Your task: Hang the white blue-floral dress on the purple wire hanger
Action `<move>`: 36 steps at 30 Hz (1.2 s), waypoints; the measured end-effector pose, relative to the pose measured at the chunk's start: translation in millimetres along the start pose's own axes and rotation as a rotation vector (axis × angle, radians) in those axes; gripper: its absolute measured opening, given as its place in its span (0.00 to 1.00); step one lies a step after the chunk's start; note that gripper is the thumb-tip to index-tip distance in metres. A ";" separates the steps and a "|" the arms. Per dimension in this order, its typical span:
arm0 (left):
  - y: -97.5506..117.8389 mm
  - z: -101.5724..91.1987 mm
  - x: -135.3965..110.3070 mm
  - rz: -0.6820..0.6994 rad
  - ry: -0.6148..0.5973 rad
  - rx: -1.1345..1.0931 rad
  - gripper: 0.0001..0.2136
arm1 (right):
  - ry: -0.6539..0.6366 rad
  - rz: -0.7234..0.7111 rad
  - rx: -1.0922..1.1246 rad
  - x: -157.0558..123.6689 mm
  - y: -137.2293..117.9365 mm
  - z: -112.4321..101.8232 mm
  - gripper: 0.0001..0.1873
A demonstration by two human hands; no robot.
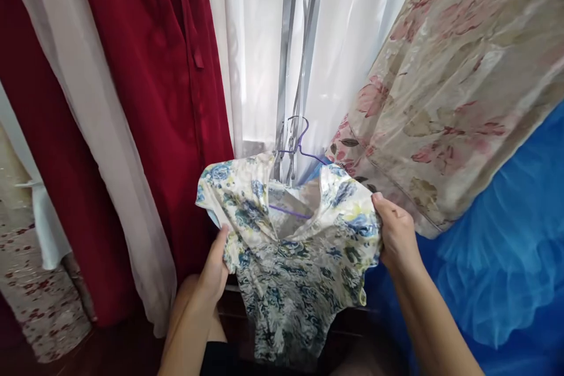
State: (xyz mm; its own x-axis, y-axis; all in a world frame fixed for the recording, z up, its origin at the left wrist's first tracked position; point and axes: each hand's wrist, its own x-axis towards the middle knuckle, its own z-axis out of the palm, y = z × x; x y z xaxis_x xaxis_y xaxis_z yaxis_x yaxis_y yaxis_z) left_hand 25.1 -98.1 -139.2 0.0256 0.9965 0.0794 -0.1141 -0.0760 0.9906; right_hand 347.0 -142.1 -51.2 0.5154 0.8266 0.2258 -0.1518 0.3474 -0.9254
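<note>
A small cream dress with blue and green flowers [291,258] hangs on a purple wire hanger [302,141] in front of me. My left hand [214,270] is closed on the dress's left shoulder and sleeve. My right hand [396,232] is closed on its right shoulder. Between them the garment is held spread out, its collar open and the hanger's bar showing through the neck. The hanger's hook rises above the collar, near a shiny metal pole [293,70].
Deep red garments [145,100] and a pale sheer cloth [88,117] hang at the left. White curtains [255,47] hang behind. A beige fabric with pink flowers [458,82] and a blue tulle piece [506,258] fill the right. A red-spotted fabric [35,299] lies low left.
</note>
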 end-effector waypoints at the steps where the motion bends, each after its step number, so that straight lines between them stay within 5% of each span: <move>1: -10.0 -1.8 -8.1 -0.041 0.028 -0.017 0.32 | -0.030 0.013 -0.010 -2.1 1.2 -1.1 0.16; 7: -36.1 8.9 -40.1 -0.134 0.037 -0.159 0.32 | 0.001 0.053 0.049 11.8 -5.8 -10.3 0.17; 13: -55.6 12.8 -60.0 -0.260 -0.213 -0.191 0.32 | -0.102 0.059 -0.103 16.5 -0.9 -28.4 0.19; 15: -63.2 9.1 -64.9 -0.300 -0.216 -0.198 0.32 | 0.048 -0.125 -0.178 1.9 14.6 -30.5 0.22; 18: -69.9 4.5 -65.9 -0.347 -0.138 -0.199 0.28 | 0.459 -0.460 -0.290 -40.7 52.7 -26.0 0.26; 20: -70.8 5.0 -63.9 -0.361 -0.087 -0.216 0.26 | 0.599 -0.450 -0.265 -77.1 83.9 -18.1 0.22; 21: -70.7 6.5 -62.9 -0.368 -0.078 -0.227 0.24 | 0.520 -0.346 -0.212 -94.9 98.8 -12.6 0.18; 24: -70.3 14.2 -62.0 -0.390 -0.118 -0.249 0.20 | -0.163 0.076 -0.161 -135.6 128.8 10.1 0.17; 26: -71.4 19.8 -63.3 -0.392 -0.139 -0.236 0.17 | -0.457 0.186 -0.133 -147.4 133.3 27.4 0.19; 30: -74.0 26.2 -68.4 -0.380 -0.150 -0.196 0.14 | -0.481 0.192 -0.087 -145.6 124.3 49.1 0.20; 36: -68.7 29.6 -76.5 -0.331 -0.338 -0.195 0.13 | -0.330 0.221 -0.009 -145.2 116.5 42.9 0.16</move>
State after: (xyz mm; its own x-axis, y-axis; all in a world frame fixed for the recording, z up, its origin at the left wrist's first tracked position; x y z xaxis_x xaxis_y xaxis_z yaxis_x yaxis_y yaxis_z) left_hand 60.3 -170.2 -210.0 0.4082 0.8966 -0.1716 -0.2280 0.2821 0.9319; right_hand 218.3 -202.7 -178.7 0.1727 0.9793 0.1055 -0.2202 0.1428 -0.9650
